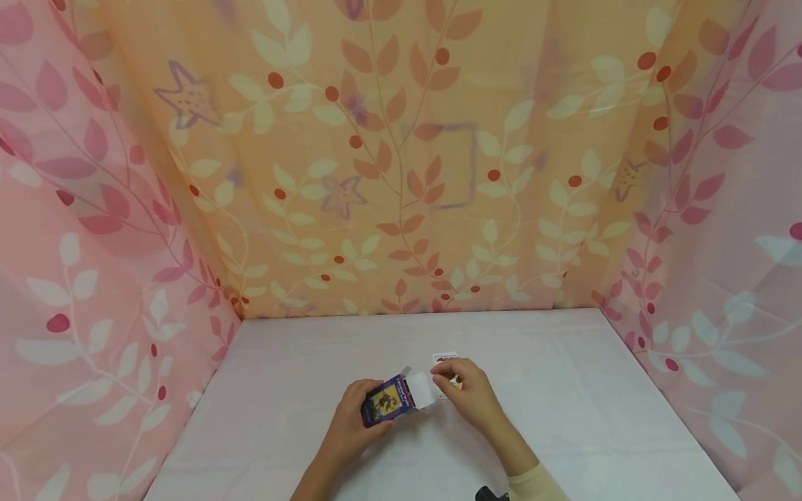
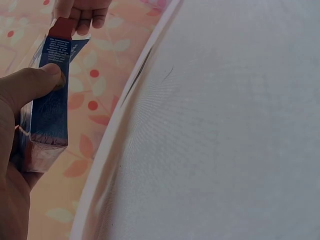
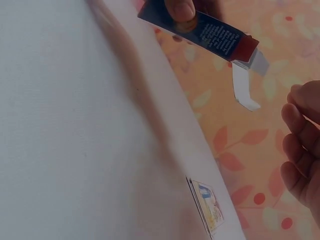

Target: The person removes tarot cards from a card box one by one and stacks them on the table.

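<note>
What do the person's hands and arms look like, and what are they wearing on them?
The left hand and right hand are both ungloved, with no rings visible. The left forearm is bare as far as it shows. On the right arm, a plain, pale cream sleeve ends partway along the forearm. I see no markings on it.

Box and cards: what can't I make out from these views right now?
Box interior: head view, too small to tell what is inside.
Box side print: left wrist view, small and blurred, part under the left hand.
Cards: head view, partly covered by the right hand.
Right hand: right wrist view, cut off by the right edge.
Black object: head view, cut off by the bottom edge.
</note>
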The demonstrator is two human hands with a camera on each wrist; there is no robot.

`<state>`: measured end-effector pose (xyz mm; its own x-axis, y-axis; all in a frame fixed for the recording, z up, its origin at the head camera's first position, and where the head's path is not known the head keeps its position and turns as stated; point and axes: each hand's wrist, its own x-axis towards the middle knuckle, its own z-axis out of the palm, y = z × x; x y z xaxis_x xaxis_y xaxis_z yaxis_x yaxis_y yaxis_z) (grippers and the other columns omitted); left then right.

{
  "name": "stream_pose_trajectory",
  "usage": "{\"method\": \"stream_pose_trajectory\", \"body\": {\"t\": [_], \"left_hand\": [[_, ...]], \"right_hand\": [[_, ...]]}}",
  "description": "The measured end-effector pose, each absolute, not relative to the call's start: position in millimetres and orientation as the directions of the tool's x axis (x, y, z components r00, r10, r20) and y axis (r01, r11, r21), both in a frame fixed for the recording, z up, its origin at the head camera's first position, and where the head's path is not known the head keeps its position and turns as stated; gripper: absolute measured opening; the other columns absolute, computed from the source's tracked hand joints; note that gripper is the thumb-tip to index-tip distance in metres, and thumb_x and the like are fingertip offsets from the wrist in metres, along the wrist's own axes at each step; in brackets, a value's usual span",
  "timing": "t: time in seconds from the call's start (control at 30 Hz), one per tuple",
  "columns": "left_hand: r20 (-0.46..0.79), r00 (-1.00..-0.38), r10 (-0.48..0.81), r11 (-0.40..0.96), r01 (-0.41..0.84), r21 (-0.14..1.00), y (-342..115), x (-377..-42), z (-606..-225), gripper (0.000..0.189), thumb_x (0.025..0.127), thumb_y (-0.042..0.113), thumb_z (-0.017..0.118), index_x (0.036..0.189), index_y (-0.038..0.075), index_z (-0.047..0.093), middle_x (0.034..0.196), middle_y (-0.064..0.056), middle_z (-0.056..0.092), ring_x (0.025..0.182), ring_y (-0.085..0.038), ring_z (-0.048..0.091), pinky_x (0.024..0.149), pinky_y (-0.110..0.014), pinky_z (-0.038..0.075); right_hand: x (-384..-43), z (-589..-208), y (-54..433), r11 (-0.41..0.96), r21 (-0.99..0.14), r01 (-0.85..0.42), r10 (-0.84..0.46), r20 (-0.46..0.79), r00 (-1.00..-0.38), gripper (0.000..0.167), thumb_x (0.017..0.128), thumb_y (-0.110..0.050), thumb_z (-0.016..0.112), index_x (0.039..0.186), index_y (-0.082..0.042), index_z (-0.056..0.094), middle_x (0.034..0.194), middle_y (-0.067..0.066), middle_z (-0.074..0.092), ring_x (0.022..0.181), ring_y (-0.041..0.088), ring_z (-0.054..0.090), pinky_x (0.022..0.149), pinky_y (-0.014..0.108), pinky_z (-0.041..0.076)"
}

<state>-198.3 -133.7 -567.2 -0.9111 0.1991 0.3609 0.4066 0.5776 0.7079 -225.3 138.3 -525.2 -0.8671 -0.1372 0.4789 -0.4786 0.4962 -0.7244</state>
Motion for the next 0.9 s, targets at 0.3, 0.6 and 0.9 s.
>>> {"method": "stream_pose_trajectory", "body": {"t": [0.3,0.6,0.9], "left_hand": [[0.354,-0.915,0.191,0.573,0.397,0.717,-133,-198,-567,0.076,0.074,0.033,0.094,0.139,0.022,0.056,0.136,0.012,0.055,0.122,-0.009,0.053,0.104,-0.045,0.051],[0.353,-0.916,0.190,0.570,0.396,0.720,-132,-197,-567,0.077,0.073,0.031,0.095,0.138,0.026,0.055,0.135,0.012,0.055,0.122,-0.010,0.053,0.104,-0.044,0.050],[0.358,-0.914,0.189,0.567,0.399,0.721,-132,-197,-565,0.076,0.073,0.031,0.095,0.138,0.025,0.056,0.136,0.013,0.055,0.122,-0.009,0.052,0.105,-0.043,0.049]], "right_hand": [[-223,-529,129,0.501,-0.730,-0.464,-0.192,0.429,-0.883,0.013,0.088,-0.017,0.081,0.096,-0.025,0.075,0.091,-0.017,0.068,0.085,0.011,0.059,0.073,0.027,0.052],[-221,-533,122,0.520,-0.724,-0.453,-0.229,0.392,-0.891,0.010,0.089,-0.022,0.081,0.096,-0.027,0.075,0.092,-0.020,0.069,0.089,0.007,0.059,0.077,0.026,0.051],[-220,-536,119,0.528,-0.700,-0.481,-0.248,0.415,-0.875,0.011,0.088,-0.022,0.082,0.095,-0.027,0.076,0.090,-0.020,0.069,0.088,0.007,0.060,0.077,0.027,0.051]]}}
